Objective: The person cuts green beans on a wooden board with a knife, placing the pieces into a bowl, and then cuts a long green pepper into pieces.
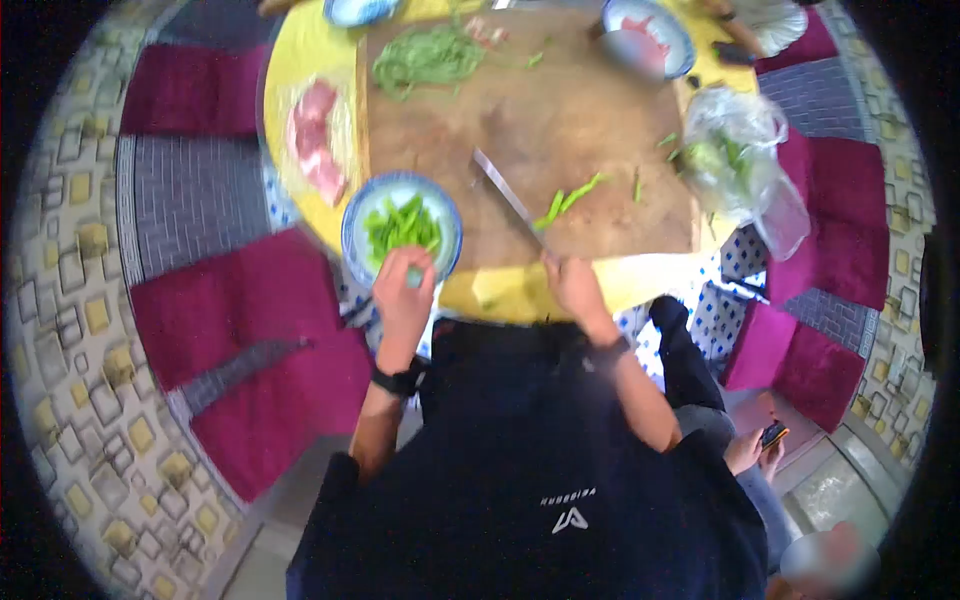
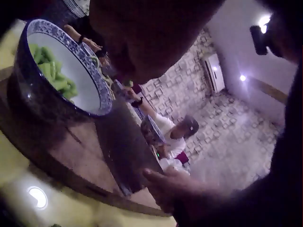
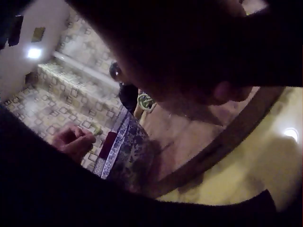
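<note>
My left hand (image 1: 405,300) is over the near rim of a blue-and-white bowl (image 1: 350,232), pinching a small piece of green vegetable (image 3: 97,131) between thumb and fingers. Chopped green vegetable pieces (image 2: 52,71) lie heaped on one side inside that bowl. My right hand (image 1: 577,295) grips the handle of a kitchen knife (image 1: 508,195) near the front edge of the cutting board (image 1: 600,110). The blade points away over the board, and its broad, dark side shows in the left wrist view. Right of the blade lie a few thin green strips (image 1: 570,200).
Raw meat (image 1: 318,145) lies on the yellow tablecloth (image 1: 480,295) at left. Shredded greens (image 1: 428,58) sit on the board's far left. A bowl of meat (image 1: 650,40) stands far right, a plastic bag (image 1: 745,150) of vegetables nearer. Other people are around the table.
</note>
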